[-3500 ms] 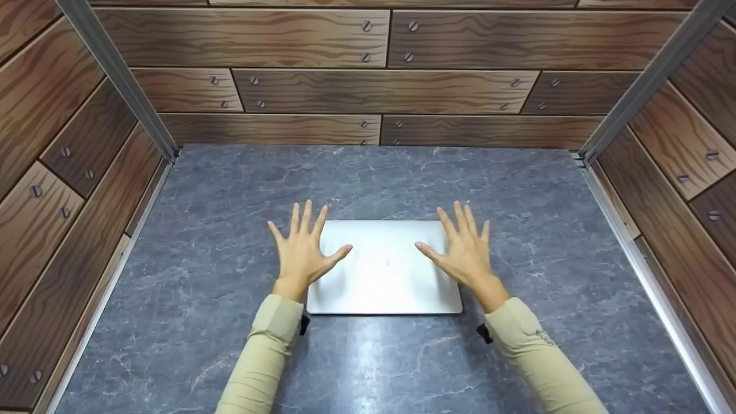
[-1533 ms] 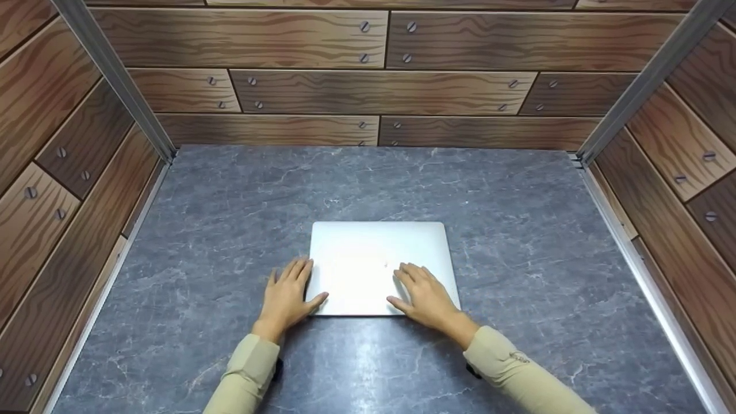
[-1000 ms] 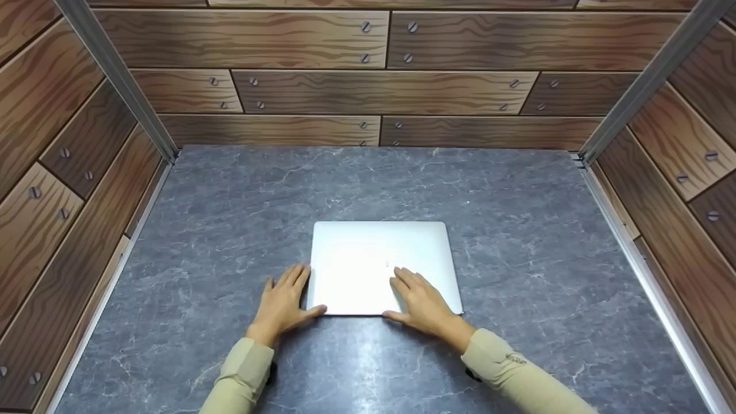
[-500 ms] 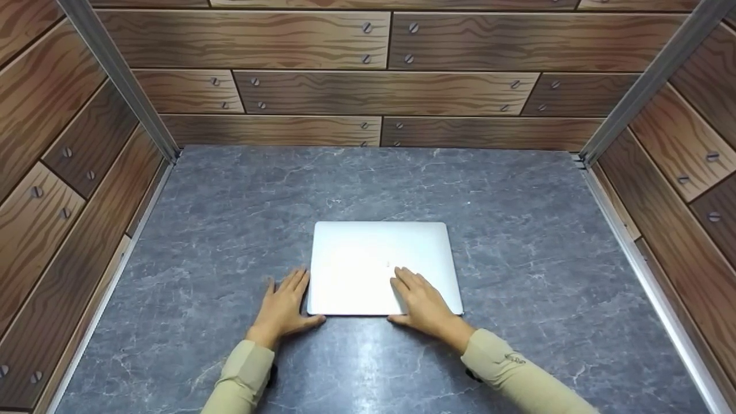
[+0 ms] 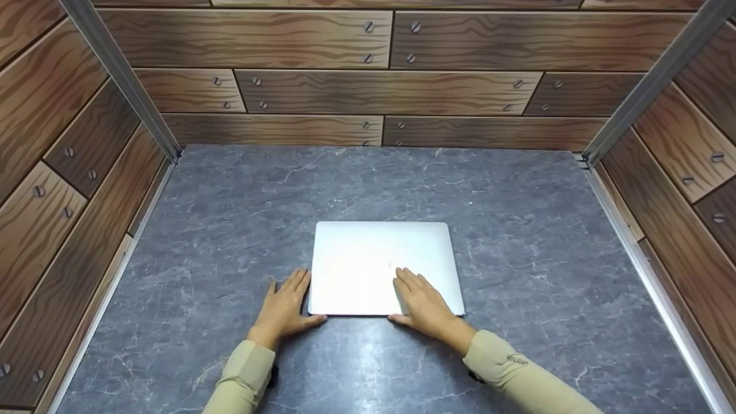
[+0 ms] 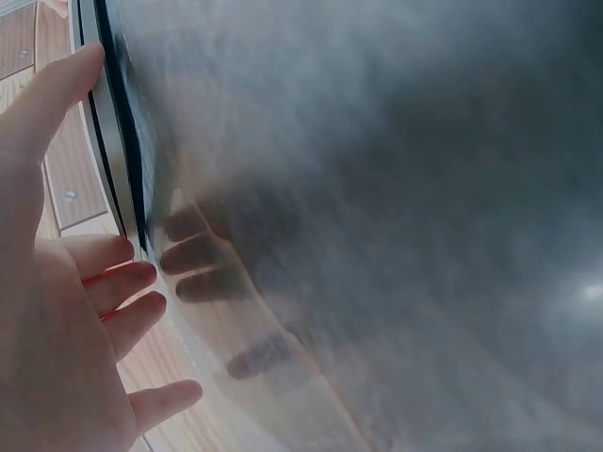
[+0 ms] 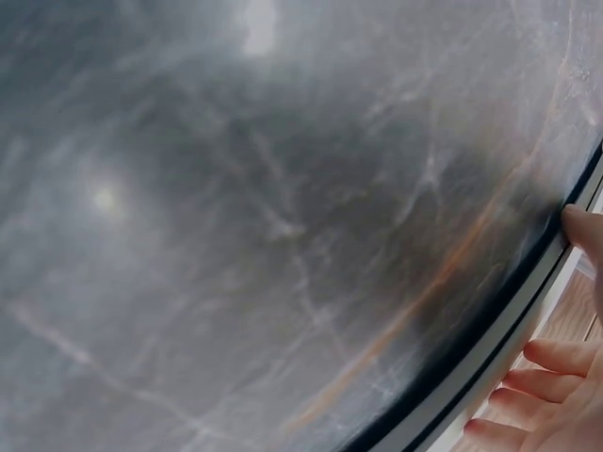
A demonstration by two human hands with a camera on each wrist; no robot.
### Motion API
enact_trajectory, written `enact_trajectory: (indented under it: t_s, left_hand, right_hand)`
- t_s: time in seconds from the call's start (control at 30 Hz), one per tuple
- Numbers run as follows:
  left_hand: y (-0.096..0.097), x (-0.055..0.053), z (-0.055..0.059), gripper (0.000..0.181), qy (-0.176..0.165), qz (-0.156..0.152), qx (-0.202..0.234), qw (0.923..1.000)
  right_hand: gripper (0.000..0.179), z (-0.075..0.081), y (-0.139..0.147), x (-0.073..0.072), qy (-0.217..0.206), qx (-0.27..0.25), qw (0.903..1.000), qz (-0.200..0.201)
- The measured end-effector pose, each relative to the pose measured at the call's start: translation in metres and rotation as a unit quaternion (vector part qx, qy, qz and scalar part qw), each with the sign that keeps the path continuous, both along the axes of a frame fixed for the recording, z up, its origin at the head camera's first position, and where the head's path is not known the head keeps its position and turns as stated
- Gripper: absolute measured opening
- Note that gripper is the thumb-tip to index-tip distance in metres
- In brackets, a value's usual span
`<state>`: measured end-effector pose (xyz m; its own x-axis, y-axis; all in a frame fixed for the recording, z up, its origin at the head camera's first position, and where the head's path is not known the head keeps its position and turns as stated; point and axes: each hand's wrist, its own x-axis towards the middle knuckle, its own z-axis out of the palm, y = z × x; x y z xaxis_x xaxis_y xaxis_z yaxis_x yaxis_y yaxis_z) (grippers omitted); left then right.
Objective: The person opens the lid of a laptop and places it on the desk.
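Plank walls (image 5: pixel 310 37) on three sides, metal posts (image 5: pixel 119 80) at far corners of table (image 5: pixel 230 195). Closed laptop (image 5: pixel 356 264) flat on table, between hands. Left hand (image 5: pixel 280 307) beside it, fingers nearly straight, thumb at front edge. Right hand (image 5: pixel 426 303) covers part of lid, fingers extended, thumb at front edge; neither grips. Glare washes out lid. Sleeves (image 5: pixel 244 368) cut off below; dark bits (image 5: pixel 273 376) there unclear.
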<state>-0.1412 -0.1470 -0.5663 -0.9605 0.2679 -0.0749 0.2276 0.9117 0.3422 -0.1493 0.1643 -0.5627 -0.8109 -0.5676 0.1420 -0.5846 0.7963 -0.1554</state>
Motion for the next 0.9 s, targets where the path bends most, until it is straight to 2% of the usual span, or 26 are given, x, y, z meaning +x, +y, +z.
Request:
enact_trajectory:
  t_s: [0.5,0.77,0.9]
  left_hand:
    - [0.0001,-0.0016,-0.0003,0.096,-0.005,-0.005,0.005,1.0]
    - [0.0012,-0.0023,-0.0008,0.093,-0.014,-0.011,0.003,0.9998]
    - [0.0018,-0.0034,-0.0009,0.093,-0.025,-0.014,0.014,0.9995]
  right_hand:
    - [0.068,-0.0015,0.0016,-0.0021,0.083,-0.008,0.9964,0.013]
    - [0.062,-0.0022,0.0019,-0.0019,0.156,-0.022,0.9869,0.035]
    - [0.058,-0.0005,0.0025,-0.0023,0.178,-0.034,0.9824,0.044]
